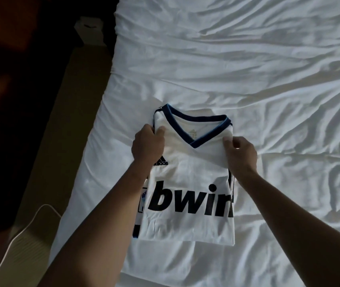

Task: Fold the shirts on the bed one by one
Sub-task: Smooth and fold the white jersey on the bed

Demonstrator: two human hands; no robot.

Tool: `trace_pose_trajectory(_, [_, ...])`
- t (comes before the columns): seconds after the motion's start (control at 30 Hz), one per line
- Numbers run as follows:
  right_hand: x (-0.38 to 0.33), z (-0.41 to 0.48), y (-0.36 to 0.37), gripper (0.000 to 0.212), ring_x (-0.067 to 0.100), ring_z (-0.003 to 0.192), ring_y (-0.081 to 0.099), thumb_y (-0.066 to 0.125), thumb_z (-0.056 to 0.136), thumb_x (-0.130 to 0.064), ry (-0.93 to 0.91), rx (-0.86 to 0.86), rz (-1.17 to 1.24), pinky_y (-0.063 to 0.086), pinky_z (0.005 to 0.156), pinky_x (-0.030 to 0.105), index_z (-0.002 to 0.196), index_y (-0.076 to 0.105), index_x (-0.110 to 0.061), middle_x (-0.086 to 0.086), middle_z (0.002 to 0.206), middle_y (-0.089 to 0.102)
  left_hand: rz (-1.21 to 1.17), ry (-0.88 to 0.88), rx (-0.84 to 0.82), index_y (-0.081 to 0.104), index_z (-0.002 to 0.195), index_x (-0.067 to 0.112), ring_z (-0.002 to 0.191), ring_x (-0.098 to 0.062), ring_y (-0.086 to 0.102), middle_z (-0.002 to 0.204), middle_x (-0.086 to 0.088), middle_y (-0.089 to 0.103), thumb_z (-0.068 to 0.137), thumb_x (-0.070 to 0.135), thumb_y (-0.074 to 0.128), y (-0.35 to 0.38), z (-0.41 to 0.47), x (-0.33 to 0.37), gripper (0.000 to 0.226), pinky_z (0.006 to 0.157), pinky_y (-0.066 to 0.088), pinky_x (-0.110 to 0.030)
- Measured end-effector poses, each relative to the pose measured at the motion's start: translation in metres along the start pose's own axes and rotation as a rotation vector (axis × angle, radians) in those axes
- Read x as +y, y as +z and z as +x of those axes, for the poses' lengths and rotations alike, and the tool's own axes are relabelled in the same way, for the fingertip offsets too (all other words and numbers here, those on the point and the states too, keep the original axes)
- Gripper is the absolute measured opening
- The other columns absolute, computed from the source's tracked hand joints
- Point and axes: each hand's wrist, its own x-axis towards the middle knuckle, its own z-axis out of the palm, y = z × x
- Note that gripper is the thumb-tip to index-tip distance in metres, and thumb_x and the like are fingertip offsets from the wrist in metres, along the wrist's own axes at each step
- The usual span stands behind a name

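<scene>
Forearms (111, 220) reach over bed (268, 79): left grip (148, 141) & right grip (240, 152) pinch shoulders of jersey (189, 172), flat near bed's edge w/ sides tucked, prob. to fold top down.

We see a bed (121, 65) under a white, heavily wrinkled sheet (268, 79), its left edge running diagonally through the frame. Near that edge a white shirt (189, 162) lies on the sheet, folded to a narrow rectangle. It is front up, with its dark blue V-collar away from us and black "bwin" lettering across the chest. Below its near end lies a flat white layer (165, 264), perhaps another garment; the dim light leaves us unsure.
</scene>
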Motion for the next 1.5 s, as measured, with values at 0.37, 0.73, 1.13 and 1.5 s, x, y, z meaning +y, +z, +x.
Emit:
trace_pose_trajectory(0.37, [-0.011,0.027,-0.006,0.033,0.001,0.064,0.061,0.066,0.099,-0.044,0.069,0.059,0.146,0.045,0.06,0.019,0.093,0.073,-0.013,-0.006,0.074,0.066,-0.184,0.015,0.054,0.057,0.097,0.016,0.084,-0.02,0.062,0.084,0.004,0.063,0.107,0.051,0.046,-0.005,-0.005,-0.022,0.037,0.073,0.042,-0.035])
trace_pose_trajectory(0.73, [0.04,-0.073,0.004,0.04,0.026,0.069,0.058,0.052,0.101,-0.051,0.045,-0.09,-0.135,0.042,0.061,0.036,0.076,0.053,-0.02,0.001,0.069,0.06,0.009,-0.102,0.031,0.042,0.072,0.018,0.079,-0.041,0.059,0.072,-0.008,0.06,0.108,0.04,0.044,0.004,-0.096,-0.063,0.043,0.068,0.04,-0.042])
trace_pose_trajectory(1.13, [0.065,-0.129,0.0,0.041,0.031,0.077,0.061,0.04,0.103,-0.061,0.098,-0.131,-0.27,0.05,0.069,0.044,0.1,0.049,-0.022,0.002,0.08,0.062,0.216,-0.071,0.088,0.055,0.093,0.013,0.083,-0.044,0.066,0.084,-0.017,0.069,0.11,0.048,0.032,0.01,-0.15,-0.087,0.045,0.069,0.041,-0.041])
trace_pose_trajectory(1.5, [0.072,-0.133,0.008,0.05,0.039,0.14,0.041,0.054,0.101,-0.024,-0.407,0.109,-0.493,0.039,0.109,0.051,0.147,0.041,-0.009,0.018,0.156,0.04,0.375,0.543,0.319,0.062,0.136,0.001,0.13,-0.046,0.051,0.141,-0.027,0.055,0.104,0.02,0.05,0.014,-0.157,-0.099,0.039,0.105,0.044,-0.054])
